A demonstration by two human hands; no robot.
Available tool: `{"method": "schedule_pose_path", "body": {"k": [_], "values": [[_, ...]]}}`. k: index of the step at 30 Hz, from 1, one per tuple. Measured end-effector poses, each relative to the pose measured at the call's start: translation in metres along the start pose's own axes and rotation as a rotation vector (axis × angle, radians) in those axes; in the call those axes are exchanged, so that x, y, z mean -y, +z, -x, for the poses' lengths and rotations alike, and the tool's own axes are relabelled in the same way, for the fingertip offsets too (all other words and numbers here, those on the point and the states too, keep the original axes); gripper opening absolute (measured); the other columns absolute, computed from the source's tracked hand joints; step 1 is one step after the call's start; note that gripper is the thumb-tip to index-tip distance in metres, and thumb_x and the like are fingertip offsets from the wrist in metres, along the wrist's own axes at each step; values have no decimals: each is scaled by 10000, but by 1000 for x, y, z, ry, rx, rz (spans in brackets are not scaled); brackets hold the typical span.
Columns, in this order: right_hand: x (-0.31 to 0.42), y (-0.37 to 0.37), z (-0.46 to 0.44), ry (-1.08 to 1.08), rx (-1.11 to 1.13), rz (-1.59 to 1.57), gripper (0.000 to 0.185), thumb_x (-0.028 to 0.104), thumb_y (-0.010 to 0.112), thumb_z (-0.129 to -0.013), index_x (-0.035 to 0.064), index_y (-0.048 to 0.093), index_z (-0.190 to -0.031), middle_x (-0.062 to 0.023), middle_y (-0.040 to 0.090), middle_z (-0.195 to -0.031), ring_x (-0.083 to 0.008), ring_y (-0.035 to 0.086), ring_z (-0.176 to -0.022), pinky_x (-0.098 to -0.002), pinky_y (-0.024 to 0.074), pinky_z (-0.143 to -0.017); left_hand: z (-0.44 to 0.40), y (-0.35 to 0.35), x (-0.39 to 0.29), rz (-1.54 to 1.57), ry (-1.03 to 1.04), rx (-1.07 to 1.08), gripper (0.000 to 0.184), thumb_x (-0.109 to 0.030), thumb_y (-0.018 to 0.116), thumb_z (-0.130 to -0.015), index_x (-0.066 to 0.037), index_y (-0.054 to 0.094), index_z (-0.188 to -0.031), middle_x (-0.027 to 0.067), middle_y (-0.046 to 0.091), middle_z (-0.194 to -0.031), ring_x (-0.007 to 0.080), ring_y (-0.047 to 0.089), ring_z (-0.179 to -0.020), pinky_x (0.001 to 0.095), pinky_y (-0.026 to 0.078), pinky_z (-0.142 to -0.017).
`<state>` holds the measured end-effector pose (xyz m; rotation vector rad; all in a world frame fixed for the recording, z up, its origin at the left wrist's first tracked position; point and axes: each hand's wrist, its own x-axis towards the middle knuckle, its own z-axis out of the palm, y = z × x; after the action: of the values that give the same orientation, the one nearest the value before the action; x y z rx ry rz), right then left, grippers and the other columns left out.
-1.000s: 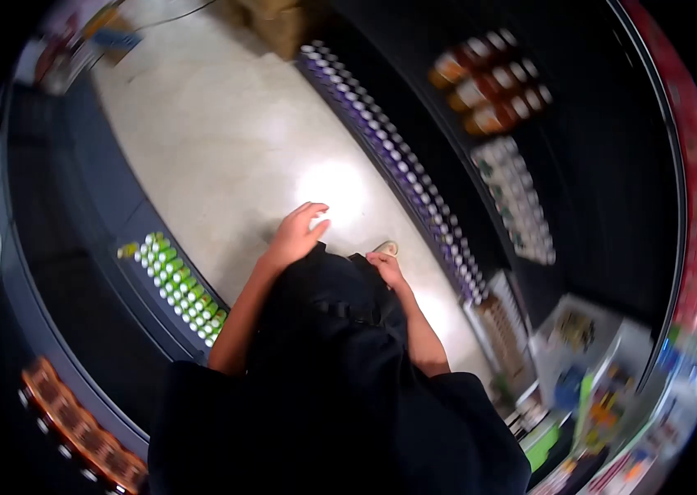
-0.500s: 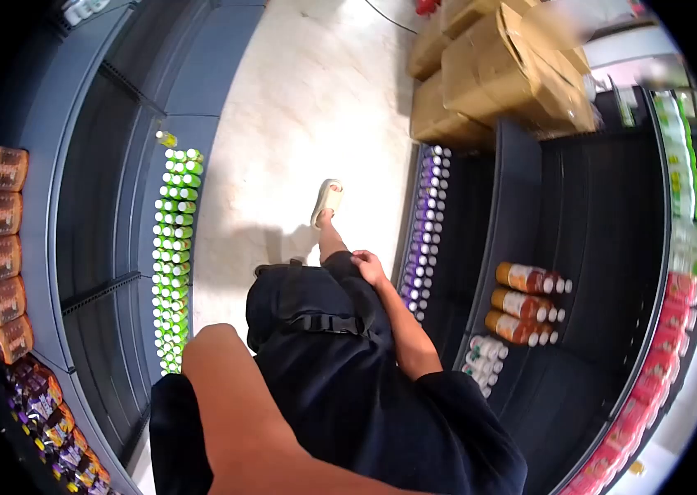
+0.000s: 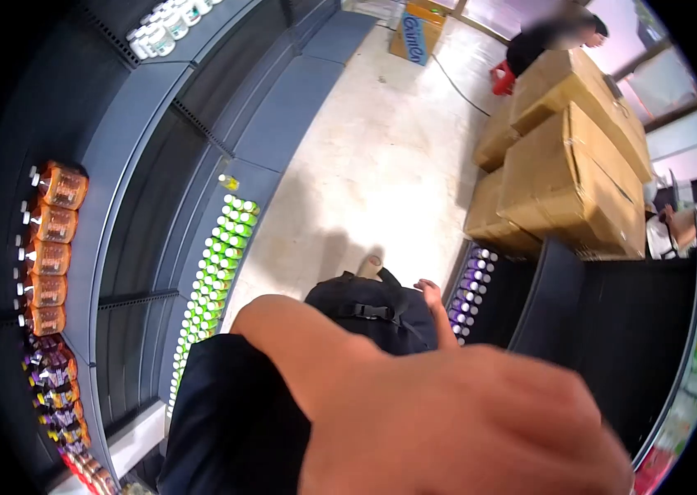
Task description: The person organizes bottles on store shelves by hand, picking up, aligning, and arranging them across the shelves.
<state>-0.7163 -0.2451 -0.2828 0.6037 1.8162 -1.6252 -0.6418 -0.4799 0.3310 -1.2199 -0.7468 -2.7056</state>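
My left hand is large and blurred close to the camera, its forearm bent across my chest. Its fingers fold away from view, so what they do or hold is hidden. My right hand hangs low beside the black bag worn on my front, fingers loosely apart and nothing seen in them. A buckle and strap cross the bag. To the right of that hand, purple bottles with white caps stand in rows on a low shelf.
Green bottles with white caps line the left bottom shelf; packs of orange-brown bottles sit higher. Big cardboard boxes are stacked at right, a person behind them. Another carton stands on the floor ahead, near a cable.
My left hand has come up across the view close to the camera. The view has tilted up and shifted, showing the person and the far carton. My right hand remains low at my side.
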Motion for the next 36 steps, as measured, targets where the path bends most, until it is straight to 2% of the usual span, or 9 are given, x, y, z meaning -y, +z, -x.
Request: {"method": "schedule_pose_path", "body": {"k": [7, 14, 21, 23, 26, 28, 30, 34, 36], "values": [[59, 13, 6, 110, 113, 251, 391, 102, 570, -934, -95, 562, -1271, -202, 698, -1077, -275, 683, -1005, -362, 543, -861, -95, -71, 17, -169, 330, -173, 251, -206, 655, -891, -34, 633, -1073, 81, 653, -1008, 208, 651, -848, 324, 483, -718], [131, 57, -16, 138, 167, 293, 391, 105, 575, -933, -88, 564, -1273, -195, 700, -1073, -268, 683, -1004, -358, 539, -869, -173, -169, 23, -197, 437, -223, 219, -215, 674, -875, -54, 647, -1020, 63, 652, -962, 203, 654, -782, 312, 490, -639], [207, 113, -119, 115, 192, 351, 390, 109, 580, -933, -81, 566, -1274, -187, 702, -1070, -260, 682, -1004, -355, 535, -877, -250, -314, -11, -324, 492, -249, 190, -224, 692, -858, -73, 662, -968, 46, 651, -916, 197, 657, -717, 300, 498, -560], [244, 139, -155, 78, 205, 377, 390, 110, 582, -933, -79, 567, -1275, -185, 703, -1069, -258, 682, -1004, -354, 534, -879, -271, -364, -28, -496, 478, -218, 182, -227, 697, -853, -78, 667, -953, 41, 651, -903, 196, 658, -698, 296, 500, -537], [310, 181, -212, -7, 238, 423, 390, 111, 584, -933, -75, 568, -1276, -181, 704, -1067, -255, 682, -1004, -353, 533, -882, -287, -464, -53, -1032, 434, -91, 144, -193, 694, -876, -78, 691, -962, 58, 627, -848, 182, 635, -736, 332, 511, -645], [354, 208, -247, -59, 252, 441, 390, 112, 585, -933, -73, 569, -1276, -179, 705, -1066, -253, 682, -1004, -352, 531, -885, -283, -535, -45, -1269, 166, -84, 150, -155, 702, -873, -66, 689, -993, 64, 642, -868, 198, 651, -769, 339, 514, -673], [394, 228, -277, -124, 256, 469, 390, 113, 587, -933, -71, 569, -1276, -177, 705, -1065, -251, 682, -1004, -351, 530, -887, -275, -583, -42, -1039, -305, -178, 167, -123, 700, -873, -51, 681, -1023, 87, 652, -892, 224, 663, -793, 352, 527, -708], [472, 259, -323, -384, 255, 598, 390, 115, 590, -933, -67, 571, -1277, -172, 707, -1063, -246, 681, -1003, -349, 528, -891, -249, -665, -28, -1134, -585, -238, 246, -175, 660, -913, -60, 651, -1130, 96, 663, -973, 277, 666, -897, 387, 530, -784], [501, 269, -353, -518, 320, 619, 390, 116, 591, -933, -65, 571, -1278, -170, 708, -1062, -244, 681, -1003, -348, 527, -894, -203, -725, -12, -1494, -656, -152, 302, -252, 628, -931, -68, 638, -1170, 110, 664, -1002, 303, 653, -982, 405, 515, -841]]}}
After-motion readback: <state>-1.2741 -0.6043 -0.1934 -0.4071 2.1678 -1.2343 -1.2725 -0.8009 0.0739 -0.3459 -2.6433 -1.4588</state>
